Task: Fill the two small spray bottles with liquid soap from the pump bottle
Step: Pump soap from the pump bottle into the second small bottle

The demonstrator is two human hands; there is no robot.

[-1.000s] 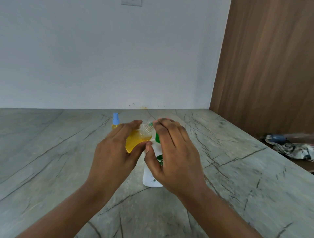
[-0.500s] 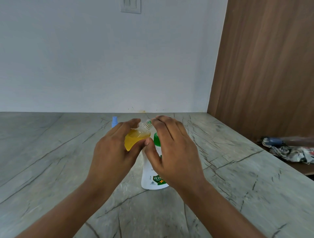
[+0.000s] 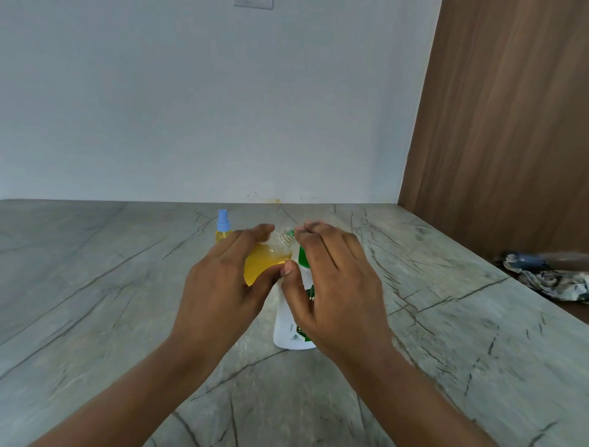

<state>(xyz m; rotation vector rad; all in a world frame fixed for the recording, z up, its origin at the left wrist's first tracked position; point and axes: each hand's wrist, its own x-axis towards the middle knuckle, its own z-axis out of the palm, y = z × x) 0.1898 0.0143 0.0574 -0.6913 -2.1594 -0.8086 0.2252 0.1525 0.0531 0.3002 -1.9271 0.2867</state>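
Note:
My left hand point(image 3: 223, 287) grips a small clear bottle point(image 3: 264, 264) half full of yellow soap, tilted with its open neck toward the right. My right hand point(image 3: 338, 287) arches over the green pump head of the white pump bottle point(image 3: 291, 331), fingers on top and thumb at its neck. The pump bottle stands on the grey stone counter point(image 3: 95, 303), and its spout sits at the small bottle's neck, mostly hidden by my fingers. A second small spray bottle point(image 3: 222, 225) with a blue sprayer and yellow soap stands behind my left hand.
A white wall runs along the counter's back, with a switch plate point(image 3: 253, 3) at the top. A brown wooden panel point(image 3: 510, 127) closes the right side. A crumpled patterned cloth point(image 3: 554, 282) lies beyond the counter's right edge.
Both hands keep nearly the same hold on the small bottle and the pump head. The view has shifted slightly, and the blue-capped bottle shows more fully behind my left hand.

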